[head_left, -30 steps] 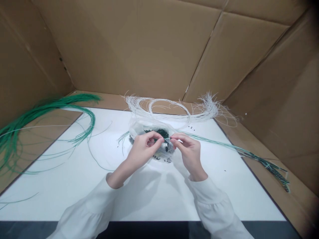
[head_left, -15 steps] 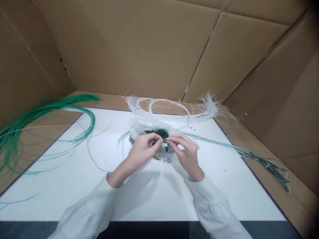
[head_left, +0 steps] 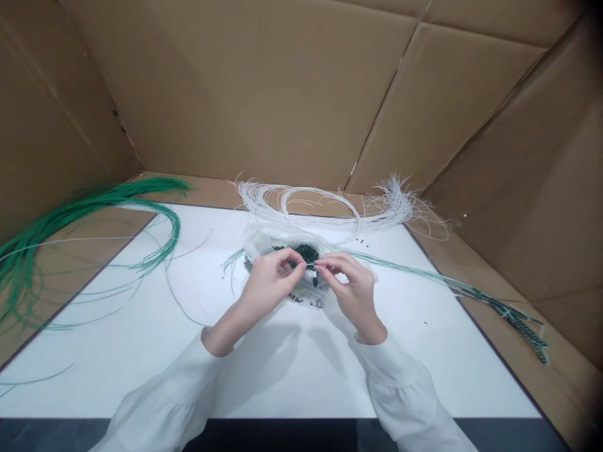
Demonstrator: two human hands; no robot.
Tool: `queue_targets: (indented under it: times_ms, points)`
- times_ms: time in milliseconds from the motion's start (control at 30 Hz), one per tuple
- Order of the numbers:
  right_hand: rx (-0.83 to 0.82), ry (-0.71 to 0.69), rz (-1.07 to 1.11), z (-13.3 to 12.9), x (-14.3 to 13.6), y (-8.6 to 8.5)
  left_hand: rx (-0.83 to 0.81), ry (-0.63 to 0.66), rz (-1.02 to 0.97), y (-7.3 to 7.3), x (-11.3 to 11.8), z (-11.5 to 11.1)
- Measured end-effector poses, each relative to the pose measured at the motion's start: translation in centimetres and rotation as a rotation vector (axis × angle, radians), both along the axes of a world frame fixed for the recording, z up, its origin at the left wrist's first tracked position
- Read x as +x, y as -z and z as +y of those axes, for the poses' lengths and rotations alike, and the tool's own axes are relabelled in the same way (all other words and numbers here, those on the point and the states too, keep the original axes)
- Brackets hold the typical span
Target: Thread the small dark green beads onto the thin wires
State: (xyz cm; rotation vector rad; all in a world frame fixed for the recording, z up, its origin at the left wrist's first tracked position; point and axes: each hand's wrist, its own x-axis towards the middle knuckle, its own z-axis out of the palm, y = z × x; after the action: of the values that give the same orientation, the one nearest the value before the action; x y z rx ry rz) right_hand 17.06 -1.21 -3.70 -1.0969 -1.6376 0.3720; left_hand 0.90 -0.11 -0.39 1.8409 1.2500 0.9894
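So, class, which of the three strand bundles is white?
The looped bundle behind the plastic bag. The left bundle is green; the right bundle is green with a dark, patterned end.

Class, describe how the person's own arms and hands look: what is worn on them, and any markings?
Both arms wear long white sleeves: the left sleeve and right sleeve are loose, with soft gathers above broad, plain cuffs that end near the wrists. The left hand and right hand are ungloved. No ring, watch or marking can be made out.
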Motion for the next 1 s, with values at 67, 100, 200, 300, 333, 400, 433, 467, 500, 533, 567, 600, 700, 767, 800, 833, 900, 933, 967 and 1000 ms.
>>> queue_targets:
  times_ms: [67,100,200,300,333,400,433,467,500,533,567,600,700,767,800,833,900,933,967,1000]
  points:
    - [-0.001,-0.003,0.009,-0.04,0.0,-0.04,-0.021,-0.003,-0.008,0.05,-0.02,0.02]
    - [0.0,-0.004,0.01,-0.06,0.0,-0.07,-0.032,-0.001,-0.011,0.09,-0.04,0.04]
    - [0.007,-0.007,0.002,-0.09,-0.03,-0.13,-0.042,0.009,-0.015,0.21,-0.07,0.08]
    - [0.024,-0.007,-0.005,-0.07,-0.07,-0.13,-0.041,0.01,-0.012,0.21,-0.03,0.06]
    - [0.029,-0.008,-0.007,-0.06,-0.08,-0.11,-0.039,0.007,-0.013,0.18,-0.01,0.05]
    - [0.033,-0.009,-0.017,-0.06,-0.1,-0.07,-0.027,0.001,-0.012,0.11,0.01,0.04]
    - [0.034,-0.009,-0.025,-0.07,-0.11,-0.06,-0.019,0.0,-0.011,0.08,0.01,0.04]
    - [0.034,-0.007,-0.031,-0.08,-0.11,-0.05,-0.01,0.001,-0.009,0.07,0.0,0.04]
    - [0.036,-0.004,-0.036,-0.08,-0.12,-0.05,-0.001,0.003,-0.008,0.06,-0.01,0.05]
    - [0.038,-0.003,-0.039,-0.09,-0.12,-0.04,0.004,0.005,-0.004,0.07,-0.02,0.06]
    - [0.042,-0.003,-0.04,-0.09,-0.11,-0.03,0.006,0.007,0.0,0.08,-0.04,0.07]
    - [0.046,-0.004,-0.039,-0.09,-0.1,-0.01,0.006,0.006,0.003,0.11,-0.04,0.08]
    - [0.044,-0.012,-0.05,-0.06,-0.07,0.09,0.01,0.004,0.014,0.21,-0.02,0.11]
    - [0.049,-0.019,-0.067,-0.03,-0.04,0.21,0.022,0.003,0.019,0.25,0.01,0.12]
    - [0.057,-0.023,-0.078,-0.01,-0.03,0.27,0.029,0.004,0.021,0.27,0.01,0.12]
    - [0.069,-0.027,-0.088,0.0,-0.03,0.33,0.033,0.006,0.025,0.28,0.01,0.13]
    - [0.099,-0.034,-0.11,0.03,-0.02,0.4,0.038,0.007,0.039,0.34,-0.03,0.17]
    - [0.109,-0.037,-0.118,0.04,-0.02,0.41,0.039,0.01,0.048,0.39,-0.07,0.2]
    - [0.11,-0.039,-0.122,0.04,-0.02,0.39,0.038,0.015,0.056,0.45,-0.11,0.23]
    - [0.103,-0.041,-0.118,0.03,-0.02,0.35,0.036,0.022,0.061,0.52,-0.16,0.28]
